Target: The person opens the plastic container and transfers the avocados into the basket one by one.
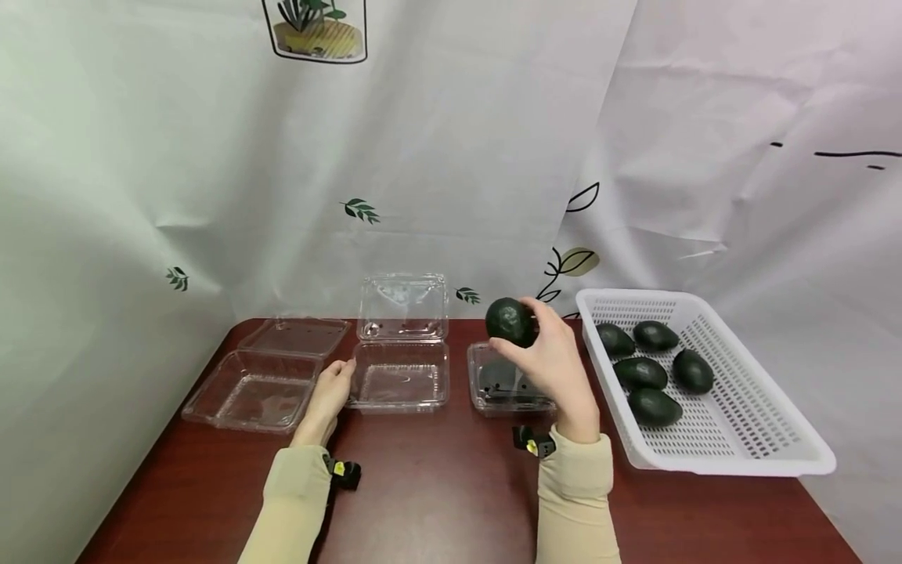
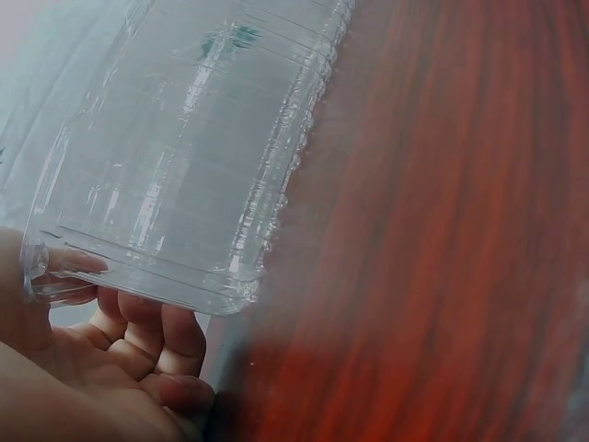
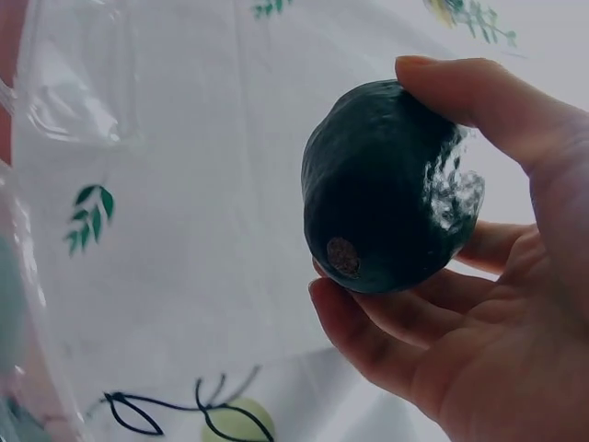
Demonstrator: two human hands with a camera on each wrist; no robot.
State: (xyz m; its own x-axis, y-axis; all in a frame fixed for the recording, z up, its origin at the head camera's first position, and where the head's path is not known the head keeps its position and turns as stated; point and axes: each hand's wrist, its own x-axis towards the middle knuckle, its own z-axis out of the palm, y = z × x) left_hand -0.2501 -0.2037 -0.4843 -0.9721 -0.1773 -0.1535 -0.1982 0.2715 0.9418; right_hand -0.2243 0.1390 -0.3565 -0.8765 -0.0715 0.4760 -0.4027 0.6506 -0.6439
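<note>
My right hand (image 1: 560,364) grips a dark green avocado (image 1: 510,322), thumb on one side and fingers on the other. In the right wrist view the avocado (image 3: 386,193) shows its brown stem scar. It is held up over a clear container (image 1: 510,380) with dark avocados inside. At the left side of the middle clear plastic clamshell (image 1: 400,376), my left hand (image 1: 333,392) holds the rim. The left wrist view shows fingers (image 2: 152,336) curled by the clamshell's corner, one seen through the plastic. This clamshell's lid (image 1: 403,307) stands upright behind its base.
Another open clear clamshell (image 1: 257,392) lies at the left, its lid folded back. A white perforated basket (image 1: 761,407) at the right holds several avocados (image 1: 640,374). A patterned white cloth (image 1: 458,141) hangs behind the reddish-brown table (image 1: 423,486).
</note>
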